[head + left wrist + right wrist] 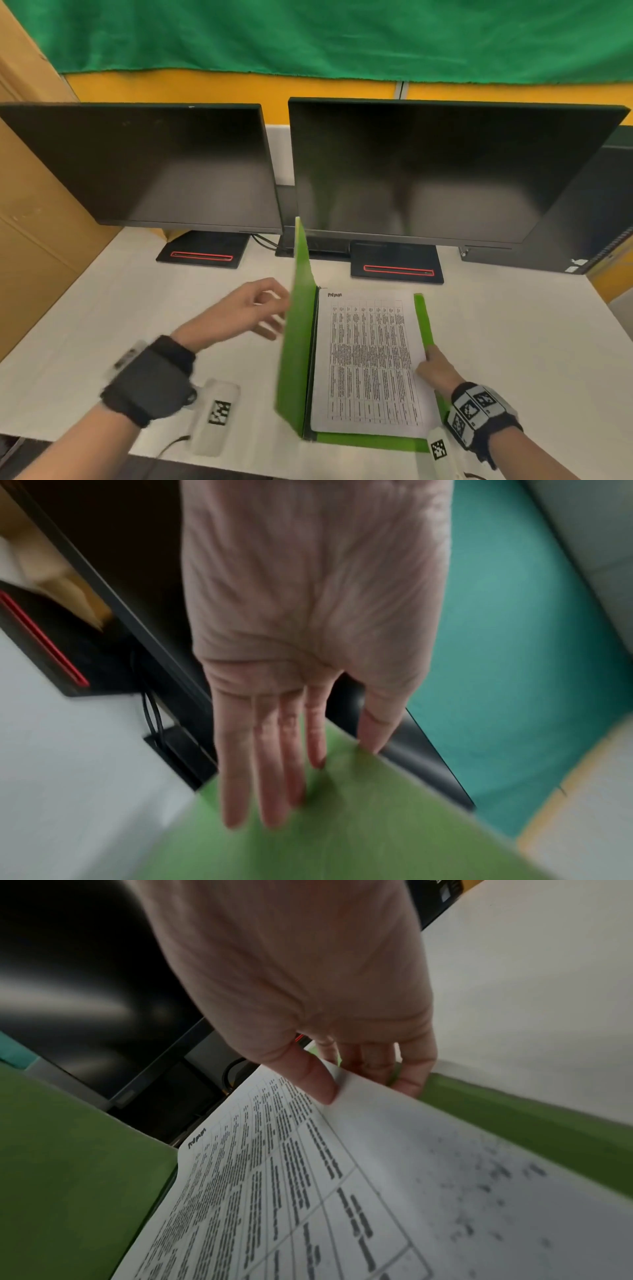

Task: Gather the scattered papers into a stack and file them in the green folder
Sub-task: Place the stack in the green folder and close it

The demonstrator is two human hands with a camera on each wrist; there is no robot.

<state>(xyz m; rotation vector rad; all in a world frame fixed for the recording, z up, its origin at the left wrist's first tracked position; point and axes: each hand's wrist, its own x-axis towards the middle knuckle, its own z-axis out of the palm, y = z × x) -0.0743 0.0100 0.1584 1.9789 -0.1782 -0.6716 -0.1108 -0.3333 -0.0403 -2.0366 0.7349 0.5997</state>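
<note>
My right thumb lies on top of the stack of papers at its right edge, and my other right fingers curl under that edge, so my right hand pinches the stack between them. One of those fingers wears a green ring. My left fingers are straight and close together, their pads pressed flat against the outer face of the green folder's left cover, with the thumb reaching to that cover's top edge. So my left hand is spread, pressing and not curling round anything; it is blurred in the head view.

The folder lies on the near middle of the white desk. Its right half lies flat with the papers inside it, top sheet printed with a table of dense text. Its left cover stands nearly upright. A green strip of the folder shows along the right and near edges of the papers.

Both my wrists carry black bands with marker tags. On the far side of the desk stand two dark monitors, the left monitor and the right monitor, each on a black base with a red line. Behind them are a yellow partition and a green cloth.
</note>
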